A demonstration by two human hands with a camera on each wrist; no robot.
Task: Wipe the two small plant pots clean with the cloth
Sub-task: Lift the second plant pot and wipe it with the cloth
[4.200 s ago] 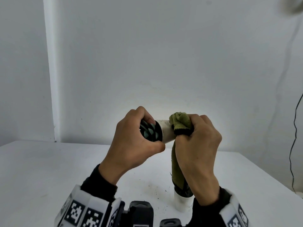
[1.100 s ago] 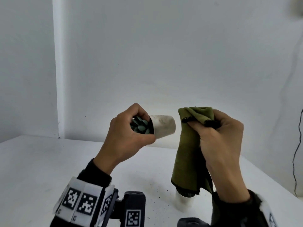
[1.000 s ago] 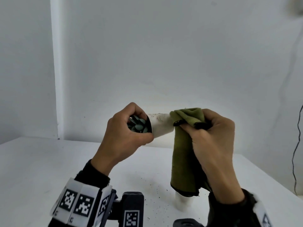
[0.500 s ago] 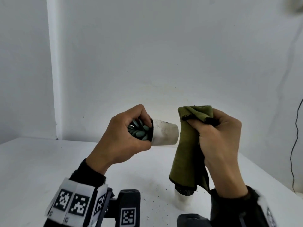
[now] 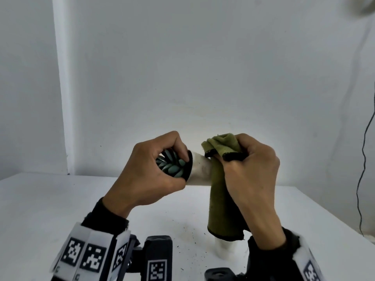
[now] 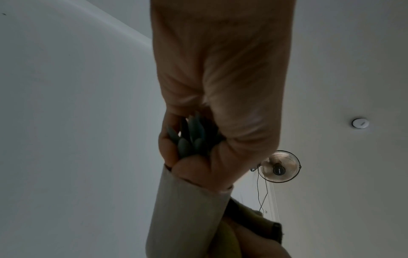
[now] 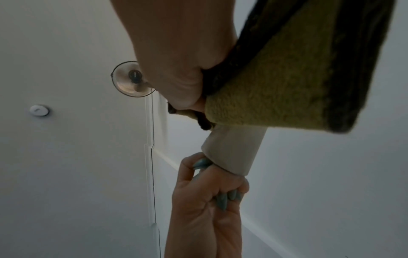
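Where cloth (image 5: 221,187) covers it, pot (image 5: 199,169) looks smudged.

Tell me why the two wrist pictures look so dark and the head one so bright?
Head view: even light on the left hand, the pot and the cloth. Left wrist view: it looks up at a pale ceiling, so the hand is shadowed. Right wrist view: the same, and the right hand is dim and soft.
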